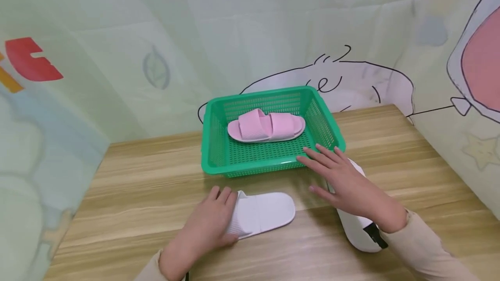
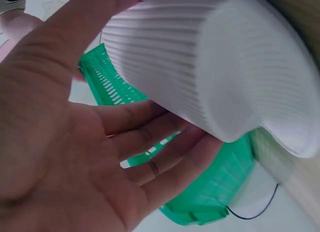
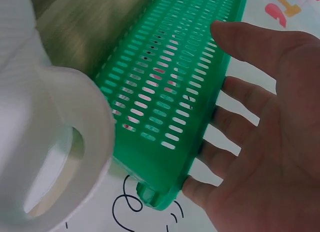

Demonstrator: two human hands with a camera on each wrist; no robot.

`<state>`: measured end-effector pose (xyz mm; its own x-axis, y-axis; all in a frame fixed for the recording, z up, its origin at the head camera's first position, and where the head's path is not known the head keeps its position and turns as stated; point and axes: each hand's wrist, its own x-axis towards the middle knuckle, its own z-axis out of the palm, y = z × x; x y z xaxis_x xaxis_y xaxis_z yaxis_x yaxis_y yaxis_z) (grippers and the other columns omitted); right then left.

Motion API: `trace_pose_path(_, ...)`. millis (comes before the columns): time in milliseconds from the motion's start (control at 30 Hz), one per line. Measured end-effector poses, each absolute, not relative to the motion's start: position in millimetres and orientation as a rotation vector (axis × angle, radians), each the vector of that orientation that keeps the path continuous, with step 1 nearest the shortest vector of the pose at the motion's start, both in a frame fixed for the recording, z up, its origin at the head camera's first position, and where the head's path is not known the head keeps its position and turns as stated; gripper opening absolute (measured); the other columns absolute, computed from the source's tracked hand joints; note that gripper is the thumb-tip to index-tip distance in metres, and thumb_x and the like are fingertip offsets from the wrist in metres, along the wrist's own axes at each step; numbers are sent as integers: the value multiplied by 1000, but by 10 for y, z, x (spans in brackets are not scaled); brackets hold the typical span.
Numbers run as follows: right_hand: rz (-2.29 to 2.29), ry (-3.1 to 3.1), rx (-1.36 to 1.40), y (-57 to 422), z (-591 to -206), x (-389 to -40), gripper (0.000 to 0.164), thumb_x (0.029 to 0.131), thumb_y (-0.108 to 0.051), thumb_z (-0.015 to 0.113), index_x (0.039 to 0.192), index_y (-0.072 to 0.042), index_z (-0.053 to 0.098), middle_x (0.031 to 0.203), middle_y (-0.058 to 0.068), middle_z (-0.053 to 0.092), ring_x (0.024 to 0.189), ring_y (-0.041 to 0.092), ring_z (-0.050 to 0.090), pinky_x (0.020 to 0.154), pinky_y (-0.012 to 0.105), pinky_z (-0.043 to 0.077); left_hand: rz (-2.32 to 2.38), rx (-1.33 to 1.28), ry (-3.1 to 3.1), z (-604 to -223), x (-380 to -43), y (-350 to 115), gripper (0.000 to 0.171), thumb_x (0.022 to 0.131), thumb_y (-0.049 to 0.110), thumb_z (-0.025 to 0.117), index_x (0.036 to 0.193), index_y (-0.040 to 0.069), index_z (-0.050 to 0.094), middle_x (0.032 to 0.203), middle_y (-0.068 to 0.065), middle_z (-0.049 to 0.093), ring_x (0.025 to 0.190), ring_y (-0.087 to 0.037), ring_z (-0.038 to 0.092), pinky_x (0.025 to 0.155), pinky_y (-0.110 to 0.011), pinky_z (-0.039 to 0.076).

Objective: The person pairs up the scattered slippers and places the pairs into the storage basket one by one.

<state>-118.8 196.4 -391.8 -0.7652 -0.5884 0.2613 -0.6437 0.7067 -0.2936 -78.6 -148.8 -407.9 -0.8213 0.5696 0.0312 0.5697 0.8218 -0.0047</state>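
Observation:
My left hand holds a white slipper at its ribbed strap, thumb on the near side and fingers on the far side. That slipper lies on the wooden table with its sole end pointing right. In the left wrist view the ribbed strap is between thumb and fingertips. My right hand is spread, palm down, over a second white slipper, hiding its middle. The right fingertips reach the front right rim of a green basket. Inside the basket lies a pair of pink slippers, side on.
The basket stands at the back of the wooden table, close to a cartoon-printed backdrop. More printed cloth rises along the left and right table edges. A black strap piece shows at my right wrist.

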Motion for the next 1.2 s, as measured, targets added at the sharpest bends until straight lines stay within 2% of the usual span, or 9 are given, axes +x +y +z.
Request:
trace_pose_path(233,511,-2746,1059,2083,-3941,-1197,73,98,-26,78,162,-19,44,169,11,39,158,42,29,124,69,25,55,-917,-2990,-4084,-808,-1412,95,62,44,100,130,-8,59,112,-16,61,99,-31,52,85,-44,57)
trace_pose_path(433,551,-2620,1113,2267,-3824,-1191,70,93,-19,82,156,-18,52,165,11,44,151,40,41,118,61,39,40,-912,-3000,-4093,-790,-1419,95,62,44,101,129,-7,59,112,-15,61,100,-31,52,84,-44,57)
trace_pose_path(567,553,-2568,1083,2368,-3736,-1164,49,88,-13,85,134,-17,68,137,3,63,125,27,62,100,46,54,43,-915,-2983,-4085,-792,-1426,94,60,42,102,127,-7,59,110,-15,61,97,-31,51,85,-44,55)
trace_pose_path(667,540,-2640,1021,2447,-3684,-1146,26,88,-15,86,109,-21,71,109,-9,66,100,14,66,81,37,58,55,-929,-2959,-4071,-801,-1420,92,59,41,102,126,-8,59,108,-15,60,95,-31,50,84,-44,53)
trace_pose_path(733,512,-2721,985,2508,-3680,-1144,21,88,-18,87,101,-22,71,101,-11,64,92,12,64,75,34,58,64,-938,-2942,-4062,-809,-1408,92,59,41,102,125,-8,59,108,-16,60,94,-31,50,82,-44,54)
trace_pose_path(833,460,-2815,972,2609,-3716,-1181,25,87,-21,88,107,-13,75,106,-3,68,96,18,68,79,39,61,68,-942,-2936,-4056,-819,-1391,93,58,41,102,124,-8,59,108,-16,60,95,-32,51,82,-44,55)
trace_pose_path(933,450,-2899,953,2680,-3779,-1251,45,89,-23,86,126,-1,72,123,14,69,111,33,68,92,52,60,68,-937,-2940,-4051,-823,-1388,94,58,41,103,124,-8,58,108,-16,60,95,-33,51,84,-45,55)
trace_pose_path(1033,476,-2980,913,2720,-3856,-1319,58,93,-26,83,139,4,64,137,24,64,125,45,63,101,62,54,70,-930,-2952,-4045,-820,-1392,94,58,41,103,124,-8,59,109,-17,60,96,-34,52,85,-45,55)
trace_pose_path(1200,516,-3049,891,2759,-3983,-1374,57,95,-25,80,142,3,61,135,23,66,122,43,65,99,60,56,74,-918,-2988,-4036,-817,-1389,95,58,41,104,126,-8,58,111,-18,61,98,-34,53,85,-45,57)
